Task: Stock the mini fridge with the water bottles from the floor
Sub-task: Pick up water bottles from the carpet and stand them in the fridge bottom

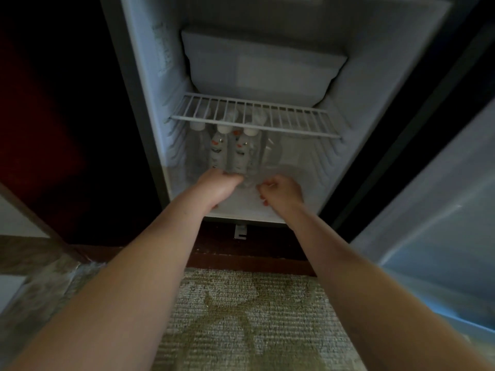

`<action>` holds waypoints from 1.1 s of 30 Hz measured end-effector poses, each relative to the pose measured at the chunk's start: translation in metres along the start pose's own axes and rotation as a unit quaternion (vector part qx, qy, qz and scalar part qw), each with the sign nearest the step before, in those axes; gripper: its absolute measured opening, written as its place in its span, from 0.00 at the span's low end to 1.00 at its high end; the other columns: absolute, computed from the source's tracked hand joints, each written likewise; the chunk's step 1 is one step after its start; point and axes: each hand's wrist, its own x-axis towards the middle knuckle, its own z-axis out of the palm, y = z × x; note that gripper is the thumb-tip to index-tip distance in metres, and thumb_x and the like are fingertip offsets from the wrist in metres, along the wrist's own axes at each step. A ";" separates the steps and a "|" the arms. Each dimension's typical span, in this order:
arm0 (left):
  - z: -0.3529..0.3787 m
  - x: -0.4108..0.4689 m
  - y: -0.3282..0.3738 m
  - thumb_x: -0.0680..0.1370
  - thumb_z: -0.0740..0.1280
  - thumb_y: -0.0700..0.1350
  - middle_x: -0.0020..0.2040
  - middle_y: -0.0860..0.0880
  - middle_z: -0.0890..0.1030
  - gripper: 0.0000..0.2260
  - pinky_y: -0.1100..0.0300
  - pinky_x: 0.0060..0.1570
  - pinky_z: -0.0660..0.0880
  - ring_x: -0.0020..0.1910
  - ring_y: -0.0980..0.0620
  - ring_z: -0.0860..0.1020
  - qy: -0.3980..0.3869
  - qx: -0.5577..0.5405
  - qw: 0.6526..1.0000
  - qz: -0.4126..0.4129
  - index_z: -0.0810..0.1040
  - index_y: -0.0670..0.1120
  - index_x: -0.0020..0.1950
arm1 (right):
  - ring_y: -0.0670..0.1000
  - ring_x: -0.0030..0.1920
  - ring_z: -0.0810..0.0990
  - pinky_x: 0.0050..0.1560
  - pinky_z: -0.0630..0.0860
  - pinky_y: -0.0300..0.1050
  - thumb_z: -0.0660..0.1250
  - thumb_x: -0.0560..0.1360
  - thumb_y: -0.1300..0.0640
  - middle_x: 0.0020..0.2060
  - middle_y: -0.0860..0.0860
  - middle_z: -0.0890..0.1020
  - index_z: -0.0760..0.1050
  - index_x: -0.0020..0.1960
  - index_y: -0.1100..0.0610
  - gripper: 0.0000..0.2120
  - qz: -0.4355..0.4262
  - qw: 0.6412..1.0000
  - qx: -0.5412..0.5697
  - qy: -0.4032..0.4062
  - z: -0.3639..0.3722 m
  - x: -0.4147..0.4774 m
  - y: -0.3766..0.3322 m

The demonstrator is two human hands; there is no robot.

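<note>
down on the floor of the white mini fridge (241, 208), my right hand (281, 190) curls round a clear plastic water bottle (270, 153), likely tucking it beside the white-capped labelled bottles (241, 153); my left hand (222, 183) touches those, perhaps steadying them, its grip hidden from me, under the white wire shelf (254, 116).

Clear plastic bottles (242, 153), white-coated wire shelf (254, 119), rough woven carpet (249, 317).

1. Fridge floor (241, 210): white and smooth. Water bottles (218, 153) stand upright on it, grouped left of centre, white caps up.
2. Wire shelf (294, 121): white, spans the compartment just above the bottles. Their caps sit close under its front rail.
3. Carpet (241, 317): beige, patterned, in front of the fridge. Crumpled clear plastic (77, 274) lies at its left side, blurred.
</note>
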 end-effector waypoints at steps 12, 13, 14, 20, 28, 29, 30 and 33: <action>-0.018 -0.151 0.072 0.79 0.60 0.55 0.63 0.47 0.74 0.19 0.51 0.57 0.72 0.61 0.46 0.73 -0.014 0.079 0.995 0.057 0.72 0.46 0.66 | 0.49 0.36 0.81 0.39 0.76 0.41 0.66 0.76 0.53 0.40 0.51 0.82 0.76 0.49 0.55 0.06 0.013 0.993 0.109 0.033 -0.120 -0.159 -0.059; -0.016 -0.170 0.075 0.79 0.60 0.55 0.58 0.46 0.74 0.13 0.53 0.52 0.71 0.56 0.47 0.74 -0.019 0.073 0.995 0.066 0.75 0.48 0.57 | 0.49 0.37 0.80 0.40 0.76 0.42 0.66 0.76 0.53 0.39 0.51 0.82 0.76 0.48 0.54 0.05 0.013 0.992 0.115 0.043 -0.132 -0.180 -0.060; -0.012 -0.189 0.079 0.79 0.60 0.54 0.52 0.46 0.72 0.09 0.55 0.47 0.69 0.51 0.49 0.72 -0.022 0.069 0.995 0.071 0.73 0.50 0.46 | 0.49 0.36 0.80 0.39 0.76 0.42 0.65 0.76 0.54 0.38 0.51 0.82 0.75 0.46 0.54 0.04 0.016 0.991 0.121 0.053 -0.142 -0.199 -0.059; 0.023 -0.271 0.089 0.79 0.60 0.54 0.46 0.46 0.67 0.12 0.56 0.42 0.65 0.46 0.51 0.67 -0.054 0.090 0.988 0.111 0.65 0.50 0.39 | 0.49 0.33 0.79 0.34 0.72 0.40 0.64 0.76 0.58 0.34 0.51 0.81 0.73 0.39 0.53 0.07 0.030 0.985 0.136 0.098 -0.199 -0.288 -0.042; 0.115 -0.352 0.097 0.79 0.62 0.52 0.47 0.46 0.71 0.09 0.55 0.44 0.67 0.46 0.49 0.71 -0.122 0.114 0.974 0.150 0.69 0.47 0.47 | 0.50 0.32 0.80 0.31 0.72 0.40 0.64 0.74 0.56 0.33 0.50 0.82 0.75 0.41 0.54 0.04 0.098 0.963 0.160 0.192 -0.253 -0.371 0.028; 0.128 -0.361 0.097 0.79 0.62 0.52 0.47 0.46 0.72 0.09 0.55 0.45 0.68 0.46 0.49 0.72 -0.134 0.116 0.972 0.155 0.70 0.47 0.47 | 0.51 0.32 0.81 0.33 0.74 0.42 0.64 0.73 0.56 0.32 0.50 0.82 0.74 0.40 0.53 0.04 0.110 0.958 0.163 0.206 -0.258 -0.382 0.042; 0.142 -0.370 0.096 0.79 0.62 0.52 0.47 0.45 0.74 0.09 0.56 0.46 0.68 0.47 0.49 0.73 -0.147 0.119 0.969 0.159 0.72 0.47 0.47 | 0.51 0.32 0.81 0.35 0.75 0.44 0.64 0.73 0.56 0.32 0.50 0.82 0.75 0.39 0.53 0.05 0.123 0.953 0.169 0.219 -0.264 -0.392 0.056; 0.182 -0.397 0.088 0.79 0.62 0.52 0.45 0.45 0.77 0.10 0.57 0.47 0.69 0.48 0.48 0.74 -0.194 0.134 0.958 0.164 0.75 0.47 0.42 | 0.51 0.32 0.80 0.38 0.75 0.46 0.63 0.73 0.56 0.33 0.50 0.82 0.75 0.40 0.53 0.05 0.163 0.934 0.199 0.249 -0.278 -0.426 0.098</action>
